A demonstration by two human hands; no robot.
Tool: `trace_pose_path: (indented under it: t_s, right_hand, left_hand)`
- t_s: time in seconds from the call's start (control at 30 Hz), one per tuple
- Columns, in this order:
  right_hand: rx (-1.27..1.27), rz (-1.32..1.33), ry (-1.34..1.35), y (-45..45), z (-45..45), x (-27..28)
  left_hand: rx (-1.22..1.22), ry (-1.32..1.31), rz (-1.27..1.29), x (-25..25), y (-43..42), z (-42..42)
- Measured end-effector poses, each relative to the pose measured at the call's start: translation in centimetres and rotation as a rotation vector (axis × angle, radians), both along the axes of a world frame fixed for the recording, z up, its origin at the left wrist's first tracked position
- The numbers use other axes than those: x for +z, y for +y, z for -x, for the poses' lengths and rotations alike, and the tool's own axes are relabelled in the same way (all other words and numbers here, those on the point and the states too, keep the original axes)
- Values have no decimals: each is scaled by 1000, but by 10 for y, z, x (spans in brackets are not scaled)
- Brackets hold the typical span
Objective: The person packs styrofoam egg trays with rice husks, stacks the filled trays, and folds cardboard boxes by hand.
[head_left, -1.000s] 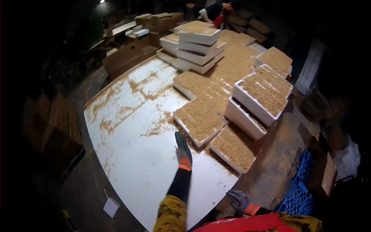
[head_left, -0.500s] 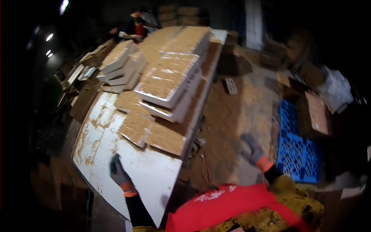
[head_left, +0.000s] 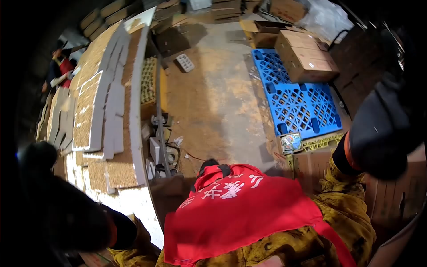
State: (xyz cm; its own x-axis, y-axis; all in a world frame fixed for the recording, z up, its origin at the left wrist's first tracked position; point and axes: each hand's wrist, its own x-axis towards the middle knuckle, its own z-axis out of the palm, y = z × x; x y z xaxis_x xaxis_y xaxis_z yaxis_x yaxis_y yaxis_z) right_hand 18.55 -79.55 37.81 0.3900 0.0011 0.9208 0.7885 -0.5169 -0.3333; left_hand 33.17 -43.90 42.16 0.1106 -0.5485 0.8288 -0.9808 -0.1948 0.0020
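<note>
Both of my hands are raised close to the camera, dark and in shadow. My left hand (head_left: 58,196), gloved, is at the lower left, in front of the white tabletop (head_left: 135,207); its fingers do not show clearly. On the right, my right hand (head_left: 382,129) wears a dark glove with an orange cuff, and its fingers are lost in shadow. Nothing can be made out in either hand. Blocks with a tan, crumbly top and white sides (head_left: 89,115) are stacked on the table at left. My red apron (head_left: 240,209) spreads across the bottom middle.
At right, a blue plastic pallet (head_left: 291,107) carries a cardboard box (head_left: 307,55). A pale block with holes (head_left: 184,63) lies on the dusty floor (head_left: 213,107). Egg-tray-like stacks (head_left: 149,80) sit under the table. Another person (head_left: 62,66) stands beyond the table.
My view has swung right and down, so the table now lies farther left. Both hands have come up from low reach to near the camera, at the two sides.
</note>
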Motion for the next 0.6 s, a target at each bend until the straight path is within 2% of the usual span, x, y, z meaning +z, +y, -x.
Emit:
trace_pose_path:
  t_s: [0.1,0.27,0.43,0.6]
  right_hand:
    - [-77,14,-11,-19,-2,-1]
    - [-173,19,-9,-60,-47,-2]
    - [-247,22,41,-124,-140,-12]
    - [-333,-125,140,-186,-269,-39]
  left_hand:
    - [-187,-34,-21,-3,-48,-16]
    - [-367,-44,15,-15,-114,-72]
    - [-377,-52,131,-37,-191,-166]
    - [-331,-9,258,-59,-268,-312]
